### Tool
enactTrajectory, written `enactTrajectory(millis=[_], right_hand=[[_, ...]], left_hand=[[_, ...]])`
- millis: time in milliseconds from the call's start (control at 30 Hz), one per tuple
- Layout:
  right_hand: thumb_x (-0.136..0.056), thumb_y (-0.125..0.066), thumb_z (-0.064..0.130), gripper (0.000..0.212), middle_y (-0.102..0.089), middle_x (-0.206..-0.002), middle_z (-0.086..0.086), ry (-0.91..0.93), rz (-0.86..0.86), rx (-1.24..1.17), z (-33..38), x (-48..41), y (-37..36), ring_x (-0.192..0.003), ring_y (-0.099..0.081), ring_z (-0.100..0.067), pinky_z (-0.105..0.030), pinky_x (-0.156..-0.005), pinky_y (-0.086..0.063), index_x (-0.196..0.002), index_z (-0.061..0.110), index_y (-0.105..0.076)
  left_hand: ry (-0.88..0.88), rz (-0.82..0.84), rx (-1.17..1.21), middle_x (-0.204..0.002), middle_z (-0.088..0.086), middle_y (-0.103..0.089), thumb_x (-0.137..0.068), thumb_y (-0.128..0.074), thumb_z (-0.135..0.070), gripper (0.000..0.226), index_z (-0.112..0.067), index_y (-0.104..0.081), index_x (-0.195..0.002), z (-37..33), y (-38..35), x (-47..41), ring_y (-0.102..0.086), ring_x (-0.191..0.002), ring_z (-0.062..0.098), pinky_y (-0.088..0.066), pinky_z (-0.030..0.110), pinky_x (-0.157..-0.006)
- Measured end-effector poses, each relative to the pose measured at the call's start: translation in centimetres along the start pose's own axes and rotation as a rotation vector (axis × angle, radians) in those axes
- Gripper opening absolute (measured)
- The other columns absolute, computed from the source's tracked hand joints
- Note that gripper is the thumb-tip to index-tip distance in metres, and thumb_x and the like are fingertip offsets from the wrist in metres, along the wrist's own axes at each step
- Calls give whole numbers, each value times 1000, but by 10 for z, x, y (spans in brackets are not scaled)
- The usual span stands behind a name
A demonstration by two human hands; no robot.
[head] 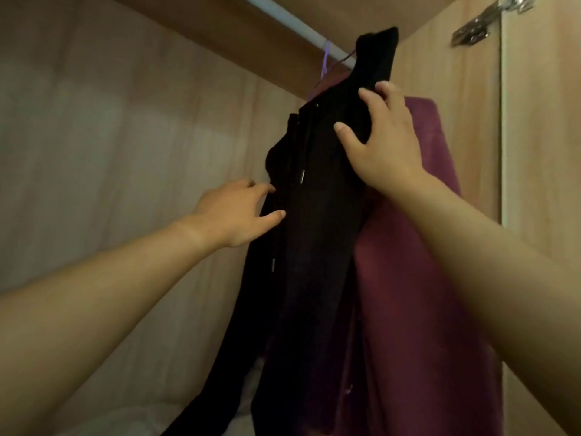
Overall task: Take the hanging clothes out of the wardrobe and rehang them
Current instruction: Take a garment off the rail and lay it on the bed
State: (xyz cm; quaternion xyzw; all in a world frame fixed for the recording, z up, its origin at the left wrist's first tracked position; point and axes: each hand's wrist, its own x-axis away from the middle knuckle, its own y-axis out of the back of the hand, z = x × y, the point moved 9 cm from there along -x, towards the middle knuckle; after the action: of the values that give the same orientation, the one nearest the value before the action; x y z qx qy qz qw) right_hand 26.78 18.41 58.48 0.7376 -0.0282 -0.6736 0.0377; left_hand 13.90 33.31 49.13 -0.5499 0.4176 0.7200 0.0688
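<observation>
A black hooded garment (314, 234) with drawstrings hangs inside the wardrobe from a white rail (295, 23). Behind it, to the right, hangs a maroon garment (418, 278). A purple hanger hook (327, 58) loops over the rail. My right hand (383, 140) grips the black garment's upper shoulder, thumb in front and fingers wrapped over the fabric. My left hand (239, 212) reaches to the garment's left edge at chest height, fingers spread and touching the cloth. The hangers' bodies are hidden under the clothes.
Light wooden wardrobe walls (110, 136) enclose the space on the left and back. The right side panel carries a metal door hinge (484, 20). Pale fabric (132, 416) lies at the wardrobe's bottom left.
</observation>
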Motion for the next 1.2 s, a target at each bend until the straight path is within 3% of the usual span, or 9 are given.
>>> enactTrajectory(millis=[200, 333, 467, 600, 667, 833, 933, 1067, 1200], right_hand=[[-90, -53, 40, 72, -16, -154, -4, 60, -113, 192, -12, -54, 13, -140, -21, -19, -26, -108, -24, -148, 14, -19], [-88, -59, 39, 81, -20, -153, -5, 81, -64, 335, -26, -69, 20, -139, -22, -20, -21, -106, -18, -149, 12, -12], [-89, -56, 44, 77, -24, -150, -9, 42, -10, 424, -47, -88, 14, -135, -29, -26, -29, -106, -24, -146, 7, -20], [-95, -42, 45, 47, -47, -130, -14, 41, 61, 648, -58, -120, -4, -113, -47, -36, -36, -83, -35, -129, 12, -46], [-96, -40, 42, 39, -53, -120, -16, 58, 63, 707, -60, -134, -11, -104, -51, -35, -33, -67, -28, -121, 13, -51], [-94, -49, 34, 23, -65, -97, -8, 13, 38, 581, -77, -156, -19, -83, -57, -23, -28, -47, -22, -106, 17, -59], [-93, -52, 30, 17, -61, -79, -5, -23, 73, 443, -96, -158, -32, -75, -56, -22, -24, -46, -26, -103, 17, -57], [-92, -53, 30, 17, -67, -90, -11, 8, 31, 403, -101, -161, -39, -87, -60, -31, -29, -60, -34, -100, 16, -58], [-90, -58, 31, 16, -68, -89, -10, -33, 23, 331, -107, -165, -40, -79, -59, -27, -28, -54, -34, -94, 17, -63]], left_hand=[[-109, -111, 161, -136, 3, -46, -85, -36, -65, 66, -28, -38, -140, -6, -3, -87, -50, -118, 24, -47, 40, -90], [-162, -224, 334, -141, 5, -42, -88, -41, -59, 61, -26, -39, -139, -16, 6, -131, -46, -124, 27, -43, 40, -97], [-149, -297, 462, -142, 6, -39, -90, -43, -55, 57, -27, -39, -140, -23, 2, -161, -42, -126, 28, -40, 40, -101], [-113, -277, 509, -149, 4, -28, -90, -44, -55, 61, -33, -29, -144, -22, -22, -186, -32, -133, 28, -37, 43, -105], [-103, -279, 508, -151, 3, -24, -89, -42, -56, 62, -36, -24, -145, -19, -30, -194, -29, -136, 28, -36, 44, -105], [-106, -282, 544, -153, -2, -22, -91, -41, -54, 60, -41, -20, -146, -13, -46, -195, -27, -137, 21, -35, 38, -107], [-99, -248, 557, -153, -6, -21, -90, -35, -60, 59, -44, -19, -145, -12, -58, -189, -26, -138, 16, -33, 37, -109], [-82, -239, 583, -152, -9, -23, -72, -12, -76, 79, -45, -20, -144, -13, -68, -179, -27, -137, 14, -33, 42, -109], [-64, -274, 529, -151, -13, -22, -71, -6, -77, 78, -48, -16, -143, -14, -77, -171, -25, -137, 9, -29, 44, -111]])
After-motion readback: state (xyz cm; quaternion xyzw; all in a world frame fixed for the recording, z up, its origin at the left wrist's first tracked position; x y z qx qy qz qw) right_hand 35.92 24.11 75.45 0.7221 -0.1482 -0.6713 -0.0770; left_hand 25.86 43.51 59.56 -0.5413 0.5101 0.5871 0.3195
